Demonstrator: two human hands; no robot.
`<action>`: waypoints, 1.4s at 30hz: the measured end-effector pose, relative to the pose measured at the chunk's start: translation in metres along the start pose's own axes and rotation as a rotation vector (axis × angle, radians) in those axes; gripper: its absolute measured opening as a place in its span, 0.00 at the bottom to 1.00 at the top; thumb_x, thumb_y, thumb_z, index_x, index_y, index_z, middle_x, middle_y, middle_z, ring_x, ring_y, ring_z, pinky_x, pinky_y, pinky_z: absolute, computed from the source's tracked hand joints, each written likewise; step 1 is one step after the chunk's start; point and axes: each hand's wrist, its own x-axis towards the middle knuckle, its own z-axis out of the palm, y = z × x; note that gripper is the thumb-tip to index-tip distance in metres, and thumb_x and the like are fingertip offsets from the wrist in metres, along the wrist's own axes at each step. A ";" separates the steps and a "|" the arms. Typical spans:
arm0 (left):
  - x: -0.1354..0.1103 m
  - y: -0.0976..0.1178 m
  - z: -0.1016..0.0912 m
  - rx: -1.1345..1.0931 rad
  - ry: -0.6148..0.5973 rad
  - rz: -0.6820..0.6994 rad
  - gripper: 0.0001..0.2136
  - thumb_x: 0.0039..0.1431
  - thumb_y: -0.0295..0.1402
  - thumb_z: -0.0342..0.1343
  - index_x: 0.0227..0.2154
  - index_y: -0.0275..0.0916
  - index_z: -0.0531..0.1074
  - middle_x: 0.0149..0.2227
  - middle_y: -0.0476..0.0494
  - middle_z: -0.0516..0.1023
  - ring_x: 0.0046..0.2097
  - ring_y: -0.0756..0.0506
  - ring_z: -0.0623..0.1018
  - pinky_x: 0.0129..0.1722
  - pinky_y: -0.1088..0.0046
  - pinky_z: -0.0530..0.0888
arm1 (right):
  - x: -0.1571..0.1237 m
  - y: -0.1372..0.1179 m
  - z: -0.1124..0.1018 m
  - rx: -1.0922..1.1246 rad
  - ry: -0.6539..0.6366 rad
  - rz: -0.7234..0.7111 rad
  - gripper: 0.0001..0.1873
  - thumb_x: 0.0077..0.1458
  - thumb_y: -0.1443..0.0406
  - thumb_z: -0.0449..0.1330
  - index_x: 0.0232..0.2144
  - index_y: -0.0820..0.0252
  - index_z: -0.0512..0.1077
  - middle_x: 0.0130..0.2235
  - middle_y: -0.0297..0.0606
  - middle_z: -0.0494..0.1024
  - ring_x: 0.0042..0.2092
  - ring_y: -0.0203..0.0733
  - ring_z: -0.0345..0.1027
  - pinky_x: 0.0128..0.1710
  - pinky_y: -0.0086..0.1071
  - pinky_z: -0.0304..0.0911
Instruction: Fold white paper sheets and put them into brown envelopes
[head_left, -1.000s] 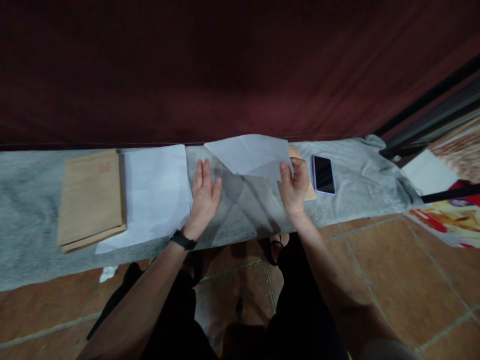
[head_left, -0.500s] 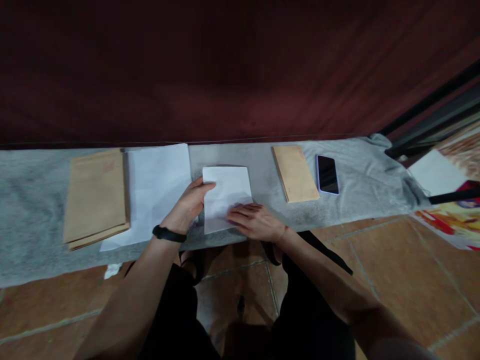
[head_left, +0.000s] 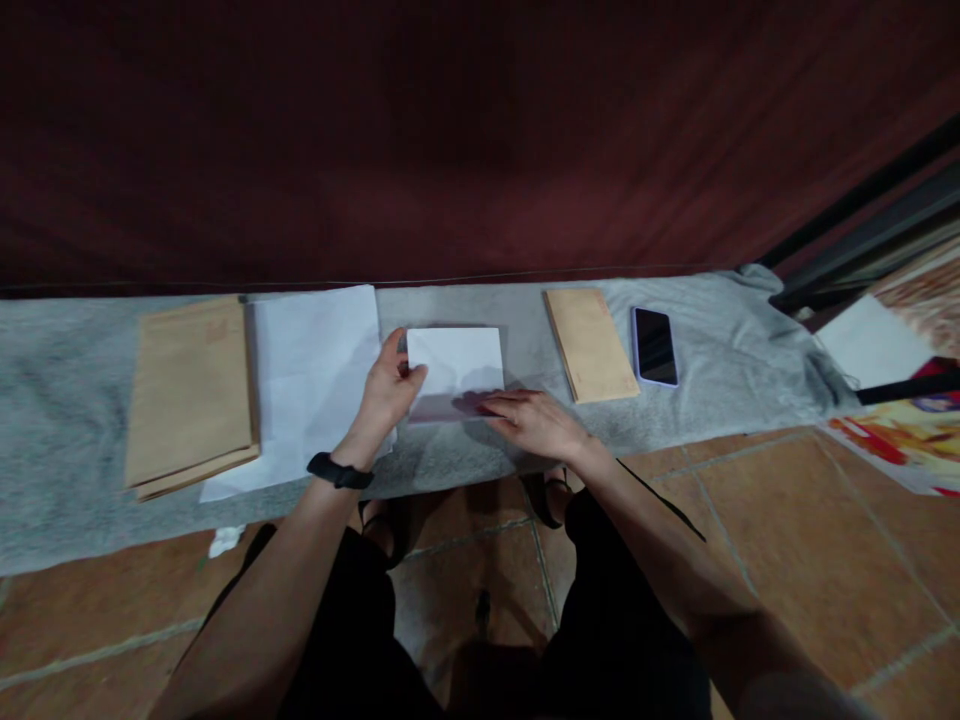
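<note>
Far left, on the grey cloth: the large brown envelopes, stacked slightly out of line, covering the left edge of the white sheets. The sheets lie flat; their lower edge runs at a slant.

Next, the left hand, black wristband behind it. Grip: thumb on top of the folded paper, fingers at its left edge; closed on it in a pinch.

Centre: the folded paper is on the cloth, between the white sheets and the small brown envelopes. Change over the last half second: its outline is now shallower, the near edge has come up away from the wearer, and a shaded band runs along it. Reading: a fold appears to be under way, the near part not yet pressed down. The left hand keeps its place, apparently as the anchor.

Right hand: now higher, fingers laid at the near right corner of the paper. Cannot tell whether it pinches or only pushes.

Further right: the small brown envelopes, untouched, and just beside them the phone, screen dark.
</note>
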 end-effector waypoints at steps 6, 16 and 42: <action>-0.011 0.013 -0.006 -0.223 -0.164 -0.223 0.36 0.42 0.33 0.71 0.58 0.39 0.70 0.40 0.45 0.83 0.37 0.43 0.81 0.38 0.69 0.76 | -0.002 0.004 -0.002 0.007 0.038 -0.047 0.21 0.66 0.69 0.57 0.56 0.43 0.76 0.57 0.28 0.80 0.57 0.39 0.74 0.58 0.38 0.69; -0.019 0.029 -0.005 -0.344 -0.192 -0.225 0.30 0.36 0.32 0.74 0.47 0.37 0.77 0.40 0.42 0.85 0.43 0.38 0.83 0.47 0.62 0.77 | -0.002 -0.001 -0.008 0.179 0.095 -0.049 0.27 0.67 0.54 0.59 0.66 0.45 0.64 0.66 0.36 0.71 0.66 0.45 0.65 0.66 0.47 0.62; -0.025 0.034 -0.001 -0.308 -0.234 -0.135 0.19 0.40 0.31 0.70 0.40 0.37 0.79 0.37 0.46 0.85 0.35 0.45 0.80 0.39 0.69 0.75 | 0.024 0.033 0.021 1.118 0.498 0.360 0.12 0.46 0.62 0.66 0.37 0.56 0.78 0.36 0.31 0.83 0.37 0.40 0.74 0.41 0.34 0.68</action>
